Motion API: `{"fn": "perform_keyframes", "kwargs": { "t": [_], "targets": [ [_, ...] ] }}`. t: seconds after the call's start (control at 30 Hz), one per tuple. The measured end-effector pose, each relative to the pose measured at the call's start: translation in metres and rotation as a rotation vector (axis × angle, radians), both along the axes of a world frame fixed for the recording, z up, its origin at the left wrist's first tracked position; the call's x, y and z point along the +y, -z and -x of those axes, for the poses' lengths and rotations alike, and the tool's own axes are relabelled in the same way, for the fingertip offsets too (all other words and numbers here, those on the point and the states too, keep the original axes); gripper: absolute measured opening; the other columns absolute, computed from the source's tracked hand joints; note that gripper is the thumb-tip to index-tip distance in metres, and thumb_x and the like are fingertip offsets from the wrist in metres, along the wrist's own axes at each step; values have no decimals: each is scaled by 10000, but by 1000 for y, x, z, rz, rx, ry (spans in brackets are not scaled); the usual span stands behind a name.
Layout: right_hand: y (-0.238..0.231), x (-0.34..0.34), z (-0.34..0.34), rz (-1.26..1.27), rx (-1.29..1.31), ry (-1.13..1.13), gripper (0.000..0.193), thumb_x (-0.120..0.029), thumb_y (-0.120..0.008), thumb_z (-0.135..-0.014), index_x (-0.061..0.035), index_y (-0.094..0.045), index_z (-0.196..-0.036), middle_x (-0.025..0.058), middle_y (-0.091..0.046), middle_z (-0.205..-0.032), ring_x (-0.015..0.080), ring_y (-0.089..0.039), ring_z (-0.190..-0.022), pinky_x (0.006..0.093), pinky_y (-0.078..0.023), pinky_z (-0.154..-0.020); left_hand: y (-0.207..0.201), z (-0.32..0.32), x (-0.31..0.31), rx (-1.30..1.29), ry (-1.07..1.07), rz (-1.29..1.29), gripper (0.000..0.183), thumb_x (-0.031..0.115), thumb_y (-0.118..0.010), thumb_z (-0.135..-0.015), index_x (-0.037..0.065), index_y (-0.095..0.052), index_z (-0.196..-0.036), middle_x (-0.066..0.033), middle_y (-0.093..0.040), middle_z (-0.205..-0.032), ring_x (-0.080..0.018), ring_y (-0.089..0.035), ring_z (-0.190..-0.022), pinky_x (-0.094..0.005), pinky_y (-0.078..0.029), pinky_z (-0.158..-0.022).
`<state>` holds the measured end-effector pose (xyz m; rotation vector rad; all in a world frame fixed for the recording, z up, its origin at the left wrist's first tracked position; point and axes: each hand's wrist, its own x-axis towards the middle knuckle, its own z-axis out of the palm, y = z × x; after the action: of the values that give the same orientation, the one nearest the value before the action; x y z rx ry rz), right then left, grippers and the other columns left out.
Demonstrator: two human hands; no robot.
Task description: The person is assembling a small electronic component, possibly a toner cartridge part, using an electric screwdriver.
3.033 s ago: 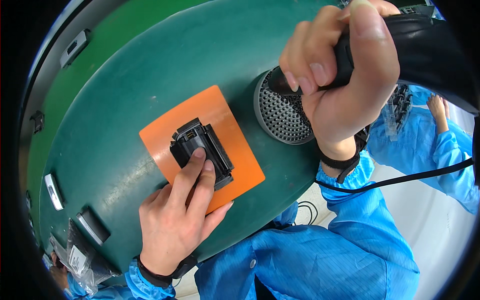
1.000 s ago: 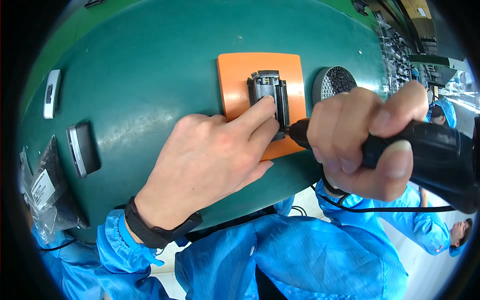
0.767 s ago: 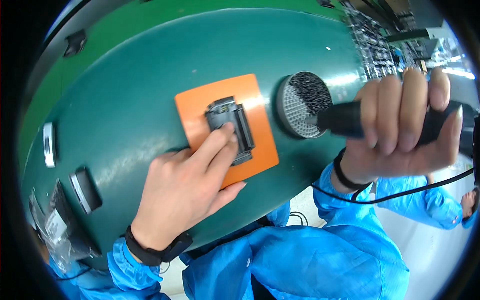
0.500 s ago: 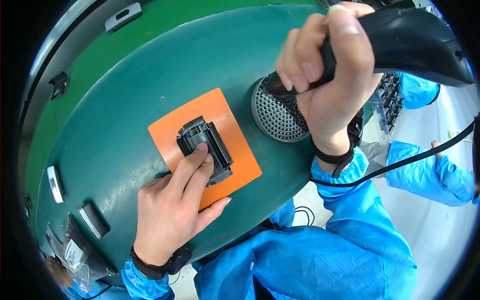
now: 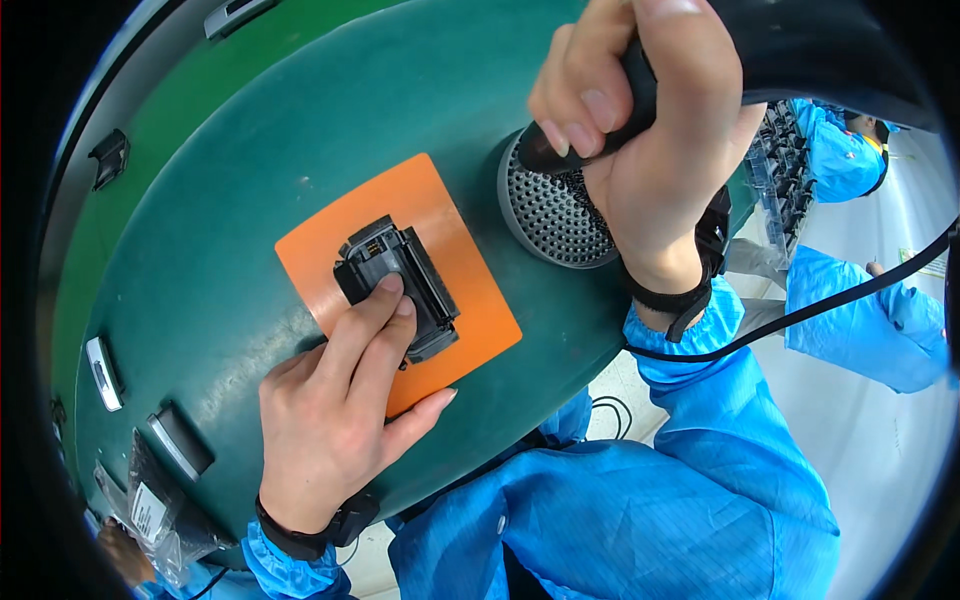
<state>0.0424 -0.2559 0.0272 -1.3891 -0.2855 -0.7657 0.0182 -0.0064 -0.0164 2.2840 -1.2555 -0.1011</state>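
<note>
My left hand (image 5: pixel 335 410) lies on the left with its index and middle fingers stretched out and their tips pressed on a black plastic housing (image 5: pixel 432 295). Its thumb stands apart, touching the mat. The housing, with small gold contacts near its upper end, rests tilted on an orange mat (image 5: pixel 480 315). At the upper right my right hand (image 5: pixel 665 140) is closed around a black pistol-shaped hand tool (image 5: pixel 800 60), raised over a round grey dish (image 5: pixel 560 235). Small dark pieces, probably screws, lie in the studded dish. The tool's far end runs out of view.
The green table (image 5: pixel 230 270) has a curved edge. Silver-and-black parts (image 5: pixel 180 440) and a clear bag (image 5: pixel 150 510) of dark pieces lie at left. A black cable (image 5: pixel 800 320) crosses by my right forearm. At right stand racked black parts (image 5: pixel 780 170) and co-workers in blue (image 5: pixel 850 310).
The whole view has shifted a little, so table, mat and dish sit slightly higher and further left. Both hands keep their holds; the tool is cut off more by the top edge.
</note>
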Motion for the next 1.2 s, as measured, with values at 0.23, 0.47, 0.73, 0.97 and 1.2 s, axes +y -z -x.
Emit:
{"fn": "perform_keyframes", "kwargs": {
  "t": [0.23,0.47,0.73,0.97,1.2],
  "targets": [
    [1,12,3,-62,27,-16,121,-52,-596,-973,-37,-476,-972,48,-496,-542,108,-407,-401,275,-375,-411,-2,0,5,-2,1,22,573,320,-859,-711,25,-683,-1169,-85,-655,-1333,-228,-703,-712,-337,-589,-640],
    [-36,-13,27,122,51,-329,348,-319,-365,-1089,-67,-604,-1114,-15,-434,-682,86,-395,-508,271,-381,-474,-7,-1,3,47,-7,-10,586,358,-872,-701,45,-656,-1146,-39,-641,-1300,-263,-707,-781,-359,-582,-649],
    [-27,30,32,142,134,-830,427,-381,-257,-1127,-82,-505,-1303,5,-496,-739,120,-476,-571,286,-437,-556,-1,-5,9,48,8,37,569,376,-851,-747,39,-633,-1150,-35,-615,-1279,-293,-693,-775,-387,-574,-645],
    [-16,38,28,200,170,-818,415,-347,-219,-1127,-94,-507,-1287,12,-492,-711,123,-461,-538,291,-422,-526,3,-3,9,16,1,60,612,403,-849,-750,14,-637,-1173,-90,-624,-1236,-317,-684,-775,-387,-571,-637],
    [-10,36,29,205,166,-817,405,-343,-223,-1126,-94,-507,-1273,12,-492,-707,122,-459,-534,292,-421,-521,4,-2,7,20,1,50,630,430,-841,-772,-9,-636,-1175,-113,-632,-1246,-326,-688,-782,-388,-577,-645]
  ]
}}
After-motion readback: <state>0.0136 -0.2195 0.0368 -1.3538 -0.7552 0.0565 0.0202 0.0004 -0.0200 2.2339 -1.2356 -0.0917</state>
